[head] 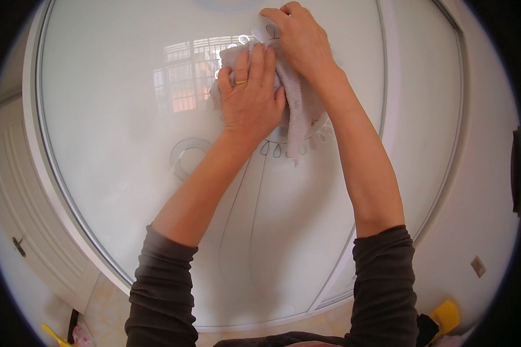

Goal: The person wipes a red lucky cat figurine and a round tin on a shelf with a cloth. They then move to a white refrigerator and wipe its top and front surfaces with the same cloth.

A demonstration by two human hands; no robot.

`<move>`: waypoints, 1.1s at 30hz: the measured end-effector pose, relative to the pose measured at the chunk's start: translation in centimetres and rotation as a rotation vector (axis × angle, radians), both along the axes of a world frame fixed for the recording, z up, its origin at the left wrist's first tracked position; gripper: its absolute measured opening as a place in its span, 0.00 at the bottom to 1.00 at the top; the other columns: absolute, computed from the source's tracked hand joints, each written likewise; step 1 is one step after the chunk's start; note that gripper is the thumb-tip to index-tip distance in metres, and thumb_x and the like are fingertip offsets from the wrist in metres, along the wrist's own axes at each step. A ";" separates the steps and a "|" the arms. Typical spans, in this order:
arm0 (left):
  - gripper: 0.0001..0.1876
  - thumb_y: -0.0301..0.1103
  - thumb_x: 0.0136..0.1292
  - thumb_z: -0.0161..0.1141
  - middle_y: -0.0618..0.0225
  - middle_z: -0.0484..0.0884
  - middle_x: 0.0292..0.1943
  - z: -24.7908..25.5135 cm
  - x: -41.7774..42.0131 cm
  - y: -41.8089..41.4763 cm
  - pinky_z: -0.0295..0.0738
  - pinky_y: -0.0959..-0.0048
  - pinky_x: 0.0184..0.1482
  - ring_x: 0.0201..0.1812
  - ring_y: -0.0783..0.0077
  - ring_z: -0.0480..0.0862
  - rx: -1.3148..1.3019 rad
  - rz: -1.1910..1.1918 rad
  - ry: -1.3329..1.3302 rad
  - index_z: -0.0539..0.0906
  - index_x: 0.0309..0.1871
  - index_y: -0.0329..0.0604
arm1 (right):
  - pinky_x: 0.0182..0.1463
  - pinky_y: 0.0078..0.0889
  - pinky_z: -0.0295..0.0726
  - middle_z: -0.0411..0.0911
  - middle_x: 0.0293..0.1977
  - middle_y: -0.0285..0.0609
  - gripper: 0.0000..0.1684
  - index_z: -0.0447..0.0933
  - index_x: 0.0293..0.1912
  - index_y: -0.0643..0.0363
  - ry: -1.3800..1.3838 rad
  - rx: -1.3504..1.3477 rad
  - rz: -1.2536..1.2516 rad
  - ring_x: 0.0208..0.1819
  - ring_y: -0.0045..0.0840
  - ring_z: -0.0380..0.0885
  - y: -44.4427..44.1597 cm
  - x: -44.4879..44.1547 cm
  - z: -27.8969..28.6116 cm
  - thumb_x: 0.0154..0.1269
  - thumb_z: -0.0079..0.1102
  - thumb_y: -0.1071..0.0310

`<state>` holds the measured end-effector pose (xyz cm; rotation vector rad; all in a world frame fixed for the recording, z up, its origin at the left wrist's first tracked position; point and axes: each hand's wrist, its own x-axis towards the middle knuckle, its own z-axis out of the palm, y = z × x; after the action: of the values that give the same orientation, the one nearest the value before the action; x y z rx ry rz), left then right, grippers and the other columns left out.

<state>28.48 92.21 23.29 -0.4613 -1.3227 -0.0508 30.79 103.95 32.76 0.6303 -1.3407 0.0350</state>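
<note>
My left hand [252,97], with a ring on one finger, presses a greyish towelling cloth [294,97] flat against a frosted glass sliding door panel [126,143]. Part of the cloth hangs in a loose strip below and right of the fingers, with a few dark marks on it. Higher and to the right, my right hand [301,41] is at the glass with its fingers bent. Its palm side is hidden, so I cannot tell whether it grips the cloth's upper edge. A round flower pattern with petal-shaped outlines [277,150] shows around the cloth.
Beside my left forearm is a ring-shaped decoration [191,147] on the glass. A white door with a dark handle [19,246] stands at the left. On the right wall is a small plate [478,266]. Yellow objects [446,314] lie low at both sides.
</note>
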 end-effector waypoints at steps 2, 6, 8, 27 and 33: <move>0.34 0.43 0.51 0.63 0.62 0.65 0.65 -0.1 -0.2 0.1 0.56 0.54 0.59 0.65 0.62 0.61 -0.001 0.023 0.034 0.73 0.62 0.38 | 0.43 0.40 0.77 0.72 0.36 0.49 0.17 0.77 0.48 0.56 -0.054 -0.028 0.068 0.41 0.43 0.75 0.0 0.0 0.4 0.58 0.54 0.71; 0.34 0.43 0.51 0.63 0.62 0.66 0.65 0.0 0.1 0.8 0.56 0.54 0.59 0.65 0.62 0.62 -0.011 0.021 0.031 0.73 0.62 0.38 | 0.45 0.39 0.77 0.75 0.42 0.51 0.16 0.77 0.49 0.58 -0.207 -0.082 -0.006 0.43 0.42 0.76 0.4 0.2 1.2 0.61 0.51 0.69; 0.34 0.42 0.51 0.63 0.61 0.66 0.64 0.2 0.1 1.3 0.56 0.54 0.59 0.64 0.62 0.63 -0.014 0.016 0.031 0.73 0.62 0.37 | 0.47 0.33 0.76 0.76 0.46 0.47 0.15 0.78 0.48 0.55 -0.234 -0.109 -0.006 0.43 0.34 0.76 1.0 -0.1 1.3 0.61 0.52 0.72; 0.33 0.39 0.55 0.60 0.64 0.67 0.66 1.9 -1.0 2.7 0.57 0.56 0.57 0.64 0.62 0.65 0.002 0.011 0.109 0.70 0.65 0.40 | 0.37 0.44 0.77 0.81 0.33 0.54 0.09 0.75 0.37 0.61 -0.204 -0.536 0.061 0.34 0.47 0.80 7.0 2.2 -5.0 0.62 0.55 0.65; 0.34 0.44 0.57 0.59 0.59 0.61 0.70 15.1 -0.2 3.7 0.54 0.44 0.61 0.69 0.52 0.59 -0.082 0.134 -0.261 0.67 0.68 0.46 | 0.52 0.46 0.75 0.76 0.47 0.58 0.21 0.75 0.52 0.63 -0.037 -0.505 -0.014 0.49 0.50 0.75 7.5 -3.1 6.5 0.65 0.48 0.61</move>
<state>28.32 95.94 38.37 -0.4448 -1.6138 0.0574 27.66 111.49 39.28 0.1930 -1.3045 0.3638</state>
